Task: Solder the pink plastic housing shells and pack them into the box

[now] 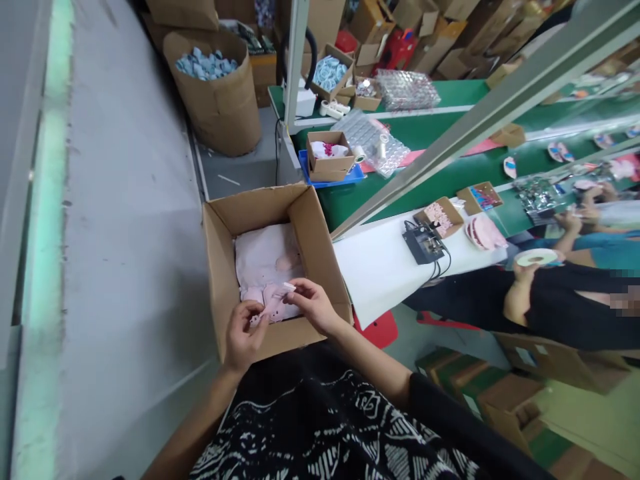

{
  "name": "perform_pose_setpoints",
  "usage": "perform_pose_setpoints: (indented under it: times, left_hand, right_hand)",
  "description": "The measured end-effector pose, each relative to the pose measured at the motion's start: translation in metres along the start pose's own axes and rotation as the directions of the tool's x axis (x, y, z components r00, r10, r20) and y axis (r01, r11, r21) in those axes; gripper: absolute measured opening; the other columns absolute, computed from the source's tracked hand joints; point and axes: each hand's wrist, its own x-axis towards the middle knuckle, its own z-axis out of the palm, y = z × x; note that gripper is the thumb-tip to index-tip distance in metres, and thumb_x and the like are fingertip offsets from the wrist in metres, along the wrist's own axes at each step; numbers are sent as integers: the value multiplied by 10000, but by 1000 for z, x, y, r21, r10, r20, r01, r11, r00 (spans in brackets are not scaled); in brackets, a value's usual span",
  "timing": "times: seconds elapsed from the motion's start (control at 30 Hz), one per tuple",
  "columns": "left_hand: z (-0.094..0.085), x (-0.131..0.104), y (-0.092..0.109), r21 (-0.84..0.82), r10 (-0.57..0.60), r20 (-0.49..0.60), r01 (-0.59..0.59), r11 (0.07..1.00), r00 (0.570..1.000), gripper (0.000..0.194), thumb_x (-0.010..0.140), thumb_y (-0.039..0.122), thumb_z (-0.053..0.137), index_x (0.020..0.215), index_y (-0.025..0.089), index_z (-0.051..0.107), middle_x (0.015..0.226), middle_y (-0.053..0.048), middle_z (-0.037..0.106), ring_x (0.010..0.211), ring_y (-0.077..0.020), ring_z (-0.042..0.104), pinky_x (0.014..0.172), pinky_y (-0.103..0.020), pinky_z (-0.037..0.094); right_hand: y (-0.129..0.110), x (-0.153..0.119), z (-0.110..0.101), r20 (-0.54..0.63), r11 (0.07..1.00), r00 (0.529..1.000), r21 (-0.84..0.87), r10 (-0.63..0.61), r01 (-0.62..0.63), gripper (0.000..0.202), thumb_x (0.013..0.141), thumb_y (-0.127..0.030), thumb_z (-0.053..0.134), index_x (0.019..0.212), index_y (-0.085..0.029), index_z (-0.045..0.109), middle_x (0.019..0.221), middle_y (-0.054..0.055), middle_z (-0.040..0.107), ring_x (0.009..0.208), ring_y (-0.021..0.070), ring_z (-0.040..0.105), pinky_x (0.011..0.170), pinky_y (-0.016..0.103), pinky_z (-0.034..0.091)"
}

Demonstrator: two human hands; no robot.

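Note:
In the head view, a small pale pink piece, thin and soft-looking, is stretched between my two hands; its exact kind is unclear. My left hand pinches its lower left end between thumb and fingers. At the upper right end, where a white tip shows, the fingers of my right hand are closed on it. Both hands are over an open cardboard box. Inside the box lies a whitish sheet or bag, with more pale pink pieces near the hands, partly covered by them.
To the right, a white-covered table bears a black device with cables. A green conveyor runs behind, beneath a slanting metal bar. A co-worker's hand holds a white roll. A grey wall stands at left.

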Motion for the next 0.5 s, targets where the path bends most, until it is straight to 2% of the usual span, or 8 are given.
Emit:
perform_pose_setpoints:
  times: [0.1, 0.23, 0.33, 0.43, 0.5]
  left_hand:
    - [3, 5, 6, -26, -24, 14, 25, 999, 1000, 201, 887, 310, 699, 1040, 199, 629, 895, -30, 667, 795, -154, 672, 716, -252, 553]
    - [4, 10, 14, -57, -23, 37, 25, 998, 999, 185, 879, 331, 717, 990, 194, 661, 887, -35, 667, 813, -160, 666, 737, -263, 558]
    - [1, 12, 22, -90, 11, -5, -11, 996, 1000, 287, 876, 312, 721, 1130, 215, 630, 923, -29, 664, 849, -155, 665, 797, -277, 562]
    - [-2, 14, 38, -155, 120, -51, -126, 980, 991, 495, 859, 236, 729, 1310, 261, 529, 873, 6, 636, 796, -131, 642, 802, -273, 561]
    - [-5, 15, 51, -184, 192, -41, -196, 963, 981, 575, 848, 176, 724, 1362, 283, 491, 849, 16, 619, 772, -126, 629, 789, -272, 561]
  right_hand:
    - [-18, -12, 5, 67, 963, 980, -185, -186, 195, 251, 810, -377, 792, 1007, -231, 743, 971, 34, 734, 894, 168, 658, 859, 321, 508]
    - [-37, -24, 10, 204, 844, 910, -346, -360, 411, 176, 892, -349, 710, 1034, -258, 761, 1079, 67, 714, 1040, 208, 646, 941, 378, 498]
    - [-39, -26, 10, 163, 860, 913, -310, -373, 406, 188, 864, -372, 740, 1016, -264, 768, 1057, 67, 672, 996, 201, 621, 885, 361, 500]
    - [-31, -22, 7, 65, 918, 941, -209, -332, 338, 209, 815, -383, 786, 973, -248, 767, 969, 44, 644, 910, 177, 590, 839, 329, 481]
    - [-24, -20, 6, 10, 950, 960, -143, -279, 277, 233, 788, -393, 808, 957, -240, 757, 922, 25, 644, 864, 164, 575, 805, 307, 466]
